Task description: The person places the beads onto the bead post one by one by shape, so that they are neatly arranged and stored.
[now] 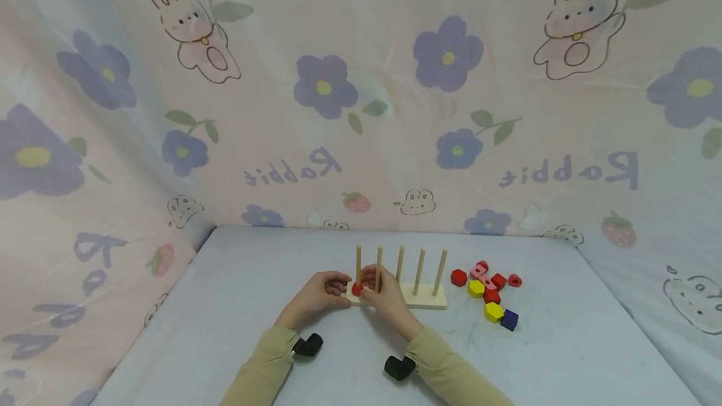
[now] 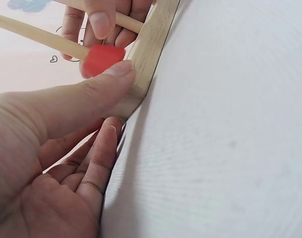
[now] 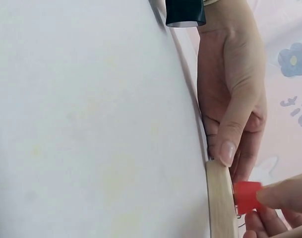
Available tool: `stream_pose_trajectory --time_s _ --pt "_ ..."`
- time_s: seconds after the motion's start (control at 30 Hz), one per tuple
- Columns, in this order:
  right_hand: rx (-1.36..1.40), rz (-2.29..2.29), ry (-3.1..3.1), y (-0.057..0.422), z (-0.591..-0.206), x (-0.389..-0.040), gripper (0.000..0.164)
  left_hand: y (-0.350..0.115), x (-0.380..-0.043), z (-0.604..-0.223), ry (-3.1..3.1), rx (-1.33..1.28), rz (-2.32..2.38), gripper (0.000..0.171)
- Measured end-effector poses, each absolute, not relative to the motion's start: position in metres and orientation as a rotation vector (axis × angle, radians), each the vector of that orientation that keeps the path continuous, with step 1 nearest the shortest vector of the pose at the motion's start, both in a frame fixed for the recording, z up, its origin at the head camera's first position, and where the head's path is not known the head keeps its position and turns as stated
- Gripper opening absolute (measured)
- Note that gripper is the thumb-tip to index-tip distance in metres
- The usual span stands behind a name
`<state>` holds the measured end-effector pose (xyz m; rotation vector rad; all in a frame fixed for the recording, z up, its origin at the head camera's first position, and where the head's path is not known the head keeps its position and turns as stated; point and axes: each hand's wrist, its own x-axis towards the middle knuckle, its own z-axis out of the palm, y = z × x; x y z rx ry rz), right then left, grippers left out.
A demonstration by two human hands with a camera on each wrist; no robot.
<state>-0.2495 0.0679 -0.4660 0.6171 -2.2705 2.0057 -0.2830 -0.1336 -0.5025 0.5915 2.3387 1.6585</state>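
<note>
A pale wooden stand (image 1: 427, 302) with a row of upright pegs sits on the white table. Around its leftmost peg, low against the base, is a red bead (image 1: 356, 291), also visible in the left wrist view as a slightly blurred red block (image 2: 103, 60). My left hand (image 1: 314, 298) grips the stand's left end, thumb over the edge and fingers at the end face. Reaching in from the right, my right hand (image 1: 389, 298) has its thumb close beside the bead, and its other fingers lie behind the pegs. The right wrist view shows that thumb overlapping the bead (image 3: 246, 197).
Right of the stand lie several loose beads, among them a red hexagon (image 1: 459, 277), a pink piece (image 1: 478, 271), yellow hexagons (image 1: 494, 312) and a dark purple block (image 1: 509, 319). A printed curtain (image 1: 383, 143) hangs behind the table. Black wrist cameras (image 1: 400, 368) stick out from the sleeves.
</note>
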Motion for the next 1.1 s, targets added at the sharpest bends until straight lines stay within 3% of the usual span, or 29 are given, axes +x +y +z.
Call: stream_pose_trajectory --time_s 0.27,0.6,1.1 --pt "0.6 1.795 -2.347 0.081 -0.487 -0.25 0.039 -0.133 -0.281 -0.503 2.346 0.586 1.652 0.048" --pt "0.572 1.832 -2.409 0.11 -0.477 -0.223 0.06 -0.134 -0.281 -0.503 2.357 0.535 1.648 0.049" --pt "0.411 1.541 -2.373 0.232 -0.43 -0.211 0.041 -0.133 -0.277 -0.497 2.385 0.545 1.631 0.048"
